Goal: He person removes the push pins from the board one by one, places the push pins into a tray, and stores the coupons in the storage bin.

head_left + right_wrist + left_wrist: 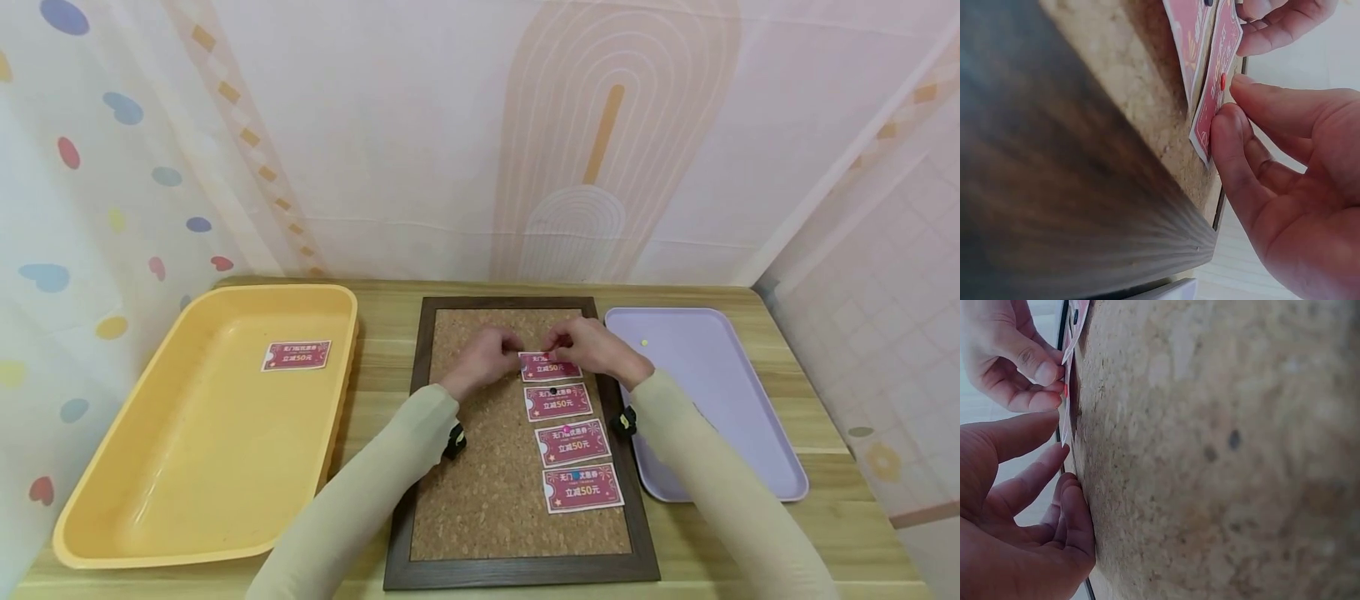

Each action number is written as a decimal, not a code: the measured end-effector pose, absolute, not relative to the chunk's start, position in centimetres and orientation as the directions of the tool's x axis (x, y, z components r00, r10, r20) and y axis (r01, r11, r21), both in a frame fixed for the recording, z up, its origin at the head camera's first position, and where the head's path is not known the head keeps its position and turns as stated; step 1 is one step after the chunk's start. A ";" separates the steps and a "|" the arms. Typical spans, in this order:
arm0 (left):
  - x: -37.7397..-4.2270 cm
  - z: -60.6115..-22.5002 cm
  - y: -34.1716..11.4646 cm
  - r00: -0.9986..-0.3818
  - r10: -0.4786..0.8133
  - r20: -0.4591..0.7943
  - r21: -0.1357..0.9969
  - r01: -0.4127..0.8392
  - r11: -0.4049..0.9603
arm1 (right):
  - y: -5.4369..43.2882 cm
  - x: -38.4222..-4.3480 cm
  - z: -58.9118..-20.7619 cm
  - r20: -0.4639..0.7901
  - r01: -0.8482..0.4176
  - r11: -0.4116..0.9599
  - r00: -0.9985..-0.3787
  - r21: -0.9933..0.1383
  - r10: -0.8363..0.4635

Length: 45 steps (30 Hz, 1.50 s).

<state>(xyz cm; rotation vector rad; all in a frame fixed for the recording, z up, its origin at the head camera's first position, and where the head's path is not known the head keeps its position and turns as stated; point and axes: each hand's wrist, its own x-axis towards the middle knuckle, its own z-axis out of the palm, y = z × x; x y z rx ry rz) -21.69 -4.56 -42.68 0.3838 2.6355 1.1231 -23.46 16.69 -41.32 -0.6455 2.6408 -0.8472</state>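
A pink paper coupon (534, 367), topmost in a column of similar coupons, lies against the cork board (480, 483). My left hand (483, 358) is at its left edge; in the left wrist view thumb and index fingertips sit on either side of the paper edge. From the right, my right hand (596, 346) holds a small red pushpin (1223, 81) against the coupon's face, with a fingertip resting on the paper. Below, three coupons are pinned: one with a black pin (553, 391), one with a pink pin (567, 430), one with a blue pin (575, 475).
On the left stands a deep yellow tray (202, 554) with another coupon (297, 355) inside. A flat lilac tray (750, 433) is to the right of the board, a yellow pin (644, 342) on it. The board's dark wooden frame (525, 572) borders the cork.
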 end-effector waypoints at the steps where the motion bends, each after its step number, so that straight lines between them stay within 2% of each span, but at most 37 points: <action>1: -21.7 -42.7 -4.5 -0.935 0.331 -0.127 0.721 0.142 0.678 | 16.7 -23.5 -41.3 -0.140 -0.325 0.728 -0.856 -0.604 -0.498; 10: -21.6 -42.4 -3.9 -0.944 0.303 -0.129 0.655 0.148 0.741 | 16.7 -23.5 -41.2 -0.162 -0.323 0.735 -0.848 -0.596 -0.505; 21: -21.5 -42.5 -3.7 -0.946 0.298 -0.127 0.700 0.127 0.702 | 16.3 -23.6 -41.3 -0.160 -0.329 0.738 -0.848 -0.589 -0.505; 27: -21.3 -42.7 -3.8 -0.946 0.311 -0.088 0.715 0.157 0.681 | 15.9 -23.6 -41.3 -0.160 -0.336 0.738 -0.844 -0.585 -0.512; 34: -21.3 -42.8 -3.9 -0.940 0.339 -0.047 0.721 0.203 0.662 | 15.8 -23.6 -41.3 -0.172 -0.322 0.748 -0.849 -0.581 -0.499; 45: -21.3 -42.9 -3.9 -0.947 0.317 -0.054 0.718 0.184 0.671 | 16.0 -23.6 -41.3 -0.172 -0.322 0.745 -0.848 -0.585 -0.501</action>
